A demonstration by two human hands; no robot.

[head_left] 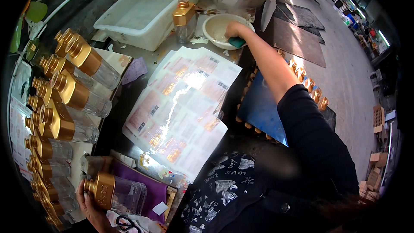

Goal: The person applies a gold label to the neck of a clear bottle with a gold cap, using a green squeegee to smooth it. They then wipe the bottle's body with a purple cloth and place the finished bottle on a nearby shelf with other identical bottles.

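Gold-topped glass bottles (60, 123) crowd together at my left; a stray elbow could topple several. My left hand (92, 211) has its fingers narrowed about the neck of a gold-shouldered bottle (118, 192), which lies sideways over a purple cloth (151, 185). If that hold slackens, the smooth glass could slip. Beyond lie printed sheets (185, 108), which any drips could spoil. Past an upright bottle (184, 21), my right hand (235, 30) reaches into a white bowl (206, 33); leaning on its rim could tip it. I can't make out how those fingers hold the green pad (237, 42).
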